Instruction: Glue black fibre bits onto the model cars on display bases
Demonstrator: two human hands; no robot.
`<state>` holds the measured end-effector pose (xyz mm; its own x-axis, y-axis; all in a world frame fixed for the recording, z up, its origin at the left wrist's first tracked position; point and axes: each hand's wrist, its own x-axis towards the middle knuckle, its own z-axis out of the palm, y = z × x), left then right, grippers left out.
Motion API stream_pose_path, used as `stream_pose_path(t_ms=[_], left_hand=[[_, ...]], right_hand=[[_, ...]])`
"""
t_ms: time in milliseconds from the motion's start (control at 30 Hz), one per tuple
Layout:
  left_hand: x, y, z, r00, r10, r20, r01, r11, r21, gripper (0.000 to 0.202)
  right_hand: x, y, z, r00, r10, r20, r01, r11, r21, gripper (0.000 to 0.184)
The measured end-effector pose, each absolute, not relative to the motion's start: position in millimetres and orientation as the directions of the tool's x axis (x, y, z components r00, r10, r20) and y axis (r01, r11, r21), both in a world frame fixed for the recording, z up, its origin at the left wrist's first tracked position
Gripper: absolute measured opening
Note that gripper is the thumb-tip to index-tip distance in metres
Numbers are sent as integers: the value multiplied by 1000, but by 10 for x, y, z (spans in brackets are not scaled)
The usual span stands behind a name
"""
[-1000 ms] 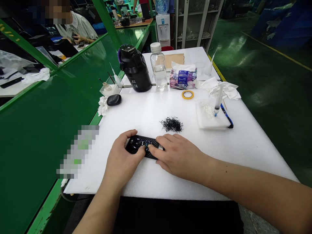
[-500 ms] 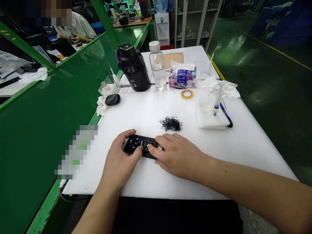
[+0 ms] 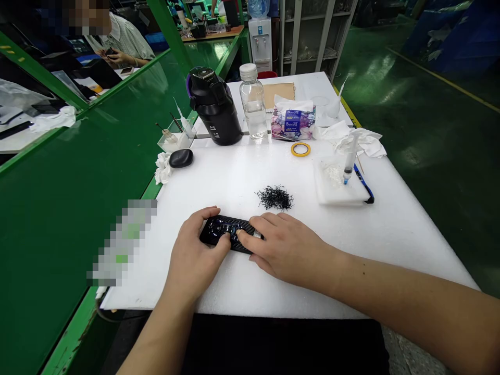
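Observation:
A small black rectangular device point(image 3: 214, 229) lies on the white table, glossy at its left part and with a textured, woven-looking pattern toward the right. My left hand point(image 3: 198, 250) grips its left end, with fingers at the far edge and the thumb on the top face. Around the right end is my right hand point(image 3: 283, 247), its index fingertip pressing on the top close to the left thumb. Part of a pale label shows beneath the right fingers, which hide the rest of that end. Just beyond the device sits a pile of short, thin black pieces point(image 3: 275, 198).
Behind stand a black jug point(image 3: 219, 112), a clear bottle point(image 3: 253, 109) and a tissue pack point(image 3: 292, 122). Yellow tape point(image 3: 300, 150) lies before them. A syringe point(image 3: 350, 159) stands on a white foam block point(image 3: 339, 192) at right; a black oval object point(image 3: 181, 158) is at left.
Both hands keep nearly the same hold on the device, with the view shifted very slightly. At the back left, the co-worker's hands have moved a little up and left.

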<state>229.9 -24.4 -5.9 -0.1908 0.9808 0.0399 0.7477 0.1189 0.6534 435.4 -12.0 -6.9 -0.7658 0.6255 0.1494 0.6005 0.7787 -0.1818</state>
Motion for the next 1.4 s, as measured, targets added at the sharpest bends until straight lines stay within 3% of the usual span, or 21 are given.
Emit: stream_pose_path(t_ms=[300, 567, 867, 1000, 1067, 1233, 1400], left_hand=[[2263, -235, -101, -213, 977, 25, 696, 134, 705, 44], [2209, -246, -168, -232, 968, 100, 587, 57, 807, 34], [2240, -232, -194, -280, 948, 148, 552, 33, 833, 29], [2165, -241, -175, -220, 965, 143, 563, 6, 827, 29], [2076, -234, -105, -81, 990, 113, 633, -36, 773, 37], [1894, -91, 158, 393, 918, -60, 832, -327, 448, 75], [1637, -38, 274, 467, 883, -52, 840, -424, 338, 78]], right_hand=[[4342, -120, -76, -772, 617, 150, 597, 786, -164, 43], [4345, -115, -126, -771, 607, 192, 587, 794, -157, 44], [4412, -99, -115, -770, 605, 202, 565, 794, -225, 48], [4435, -88, -112, -771, 607, 190, 555, 788, -267, 50], [4432, -85, -122, -768, 607, 205, 549, 788, -278, 50], [4415, -82, -160, -754, 610, 243, 539, 787, -300, 57], [4468, -59, -167, -705, 598, 381, 529, 801, -280, 56]])
